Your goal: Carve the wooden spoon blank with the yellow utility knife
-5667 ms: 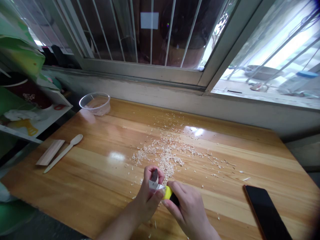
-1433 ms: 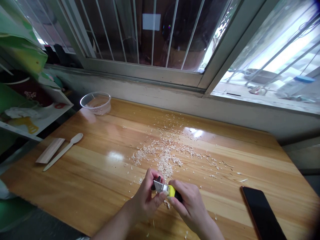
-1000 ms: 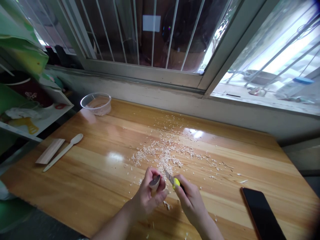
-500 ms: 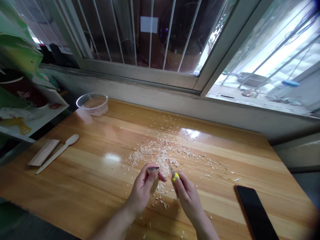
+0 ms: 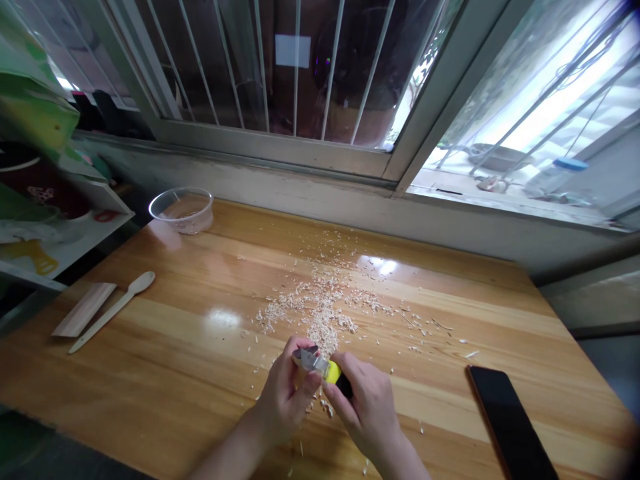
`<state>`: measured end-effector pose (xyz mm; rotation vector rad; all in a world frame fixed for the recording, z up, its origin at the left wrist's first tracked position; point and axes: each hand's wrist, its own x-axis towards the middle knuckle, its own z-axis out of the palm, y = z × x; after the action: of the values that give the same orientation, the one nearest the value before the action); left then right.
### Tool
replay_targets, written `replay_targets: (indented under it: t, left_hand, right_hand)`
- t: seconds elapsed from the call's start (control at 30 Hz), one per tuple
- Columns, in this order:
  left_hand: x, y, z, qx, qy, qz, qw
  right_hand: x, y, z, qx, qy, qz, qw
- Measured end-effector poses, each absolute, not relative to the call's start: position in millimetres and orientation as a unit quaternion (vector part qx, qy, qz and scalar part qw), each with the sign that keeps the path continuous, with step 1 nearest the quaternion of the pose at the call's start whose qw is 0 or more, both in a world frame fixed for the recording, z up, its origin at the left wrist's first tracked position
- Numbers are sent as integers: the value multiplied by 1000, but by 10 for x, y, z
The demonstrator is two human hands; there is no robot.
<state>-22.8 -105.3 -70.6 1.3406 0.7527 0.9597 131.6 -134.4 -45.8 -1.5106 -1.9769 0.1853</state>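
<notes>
Near the front middle of the table, my left hand (image 5: 280,397) is closed around a small pale wooden piece (image 5: 313,349) with a dark upper face. Most of that piece is hidden by the fingers and the blade. My right hand (image 5: 369,400) grips a utility knife (image 5: 332,372) by its yellow-and-black handle. The knife's short metal blade points left and lies over the wooden piece, close to my left thumb. Pale wood shavings (image 5: 325,313) are scattered on the table (image 5: 190,373) under and beyond both hands.
A wooden spoon (image 5: 117,310) and a flat wood strip (image 5: 85,310) lie at the left. Behind them stands a clear plastic bowl (image 5: 183,212). A dark phone (image 5: 513,420) lies at the right. A barred window (image 5: 300,150) runs along the back, and a shelf (image 5: 95,233) stands at far left.
My right hand has moved left and turned, bringing the knife blade from beside the wooden piece onto it. The two hands are now close together. The view has shifted slightly.
</notes>
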Motion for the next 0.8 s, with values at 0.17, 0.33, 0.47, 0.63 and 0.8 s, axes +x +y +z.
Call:
replay_targets:
  t: [0.17,0.33,0.47,0.63,0.8]
  left_hand:
    - [-232,-1062,-732,574,313,432,622]
    - [-208,-1061,-768,561,319,445,621]
    - [-181,-1064,-804,552,332,454,615]
    - [-151,-1084,-813,539,344,459,616]
    - [-117,-1079,-757,509,347,490,616]
  right_hand:
    - [1303,-1343,-420,-577,-749,52,321]
    - [1300,-1342,-432,-571,-751,60,326]
    - [1303,-1352,-472,-576,-747,51,328]
    - [1308,-1355,-497,-577,-744,36,336]
    - [1332,-1349,-480,-588,-730,47,346]
